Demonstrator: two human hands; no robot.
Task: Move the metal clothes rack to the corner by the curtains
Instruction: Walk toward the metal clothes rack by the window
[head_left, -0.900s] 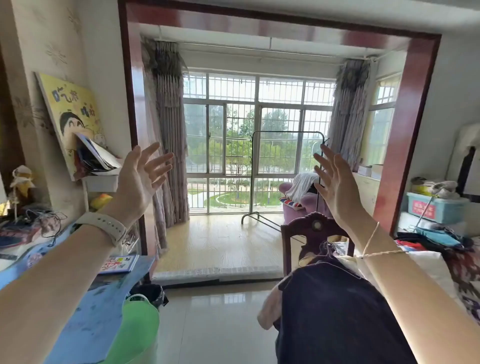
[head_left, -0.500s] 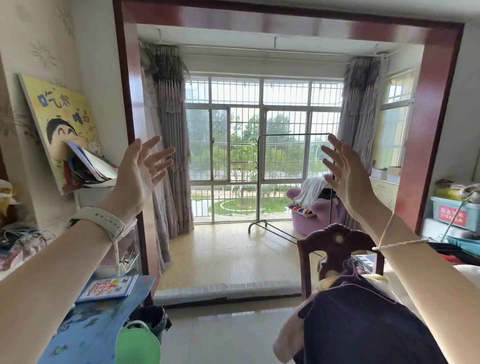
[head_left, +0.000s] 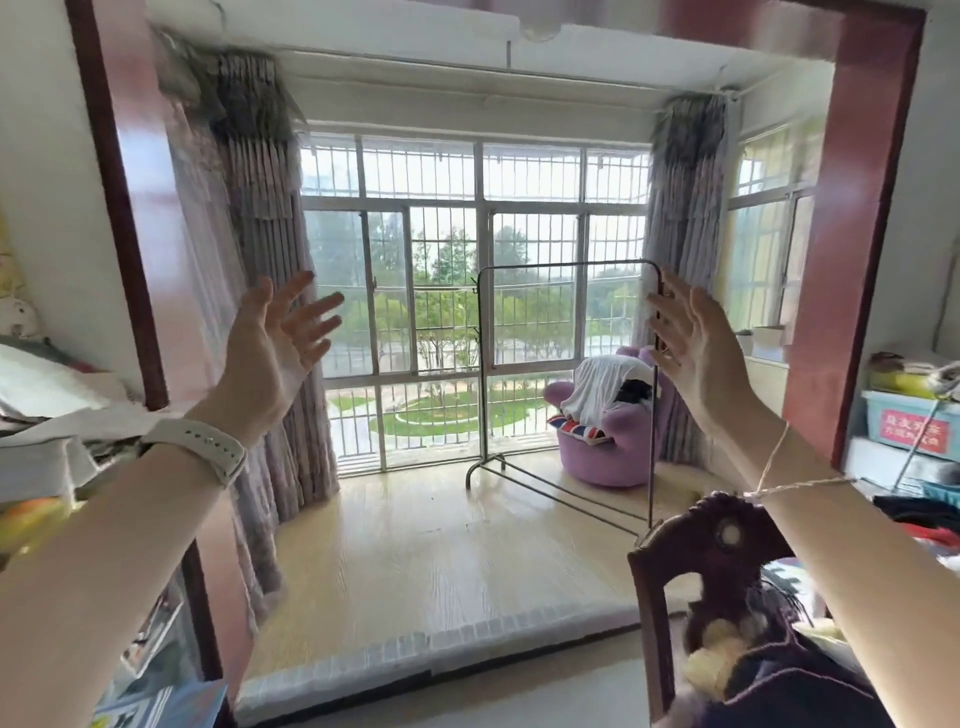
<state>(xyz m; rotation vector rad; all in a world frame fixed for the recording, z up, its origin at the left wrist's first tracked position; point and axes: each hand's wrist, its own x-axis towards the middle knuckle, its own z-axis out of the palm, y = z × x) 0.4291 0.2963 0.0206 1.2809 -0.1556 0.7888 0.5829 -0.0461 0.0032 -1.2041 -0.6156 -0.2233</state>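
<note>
A bare metal clothes rack (head_left: 566, 265) stands on the wooden floor of the window alcove, right of centre, a few steps ahead of me. Grey-purple curtains hang at the alcove's left corner (head_left: 260, 291) and right corner (head_left: 685, 249). My left hand (head_left: 275, 358) is raised with fingers spread, holding nothing, well left of the rack. My right hand (head_left: 696, 353) is raised and open too; it overlaps the rack's right post in the picture but is far nearer to me and does not touch it.
A dark wooden chair (head_left: 711, 551) draped with dark clothing stands close at the lower right. A purple armchair (head_left: 608, 441) with clothes sits behind the rack. A raised white step (head_left: 415, 660) edges the alcove. Cluttered shelves line the left; storage boxes (head_left: 909, 421) sit at the right.
I have moved forward toward the alcove; the rack and curtains look larger and nearer. Both hands stay raised and open in much the same pose.
</note>
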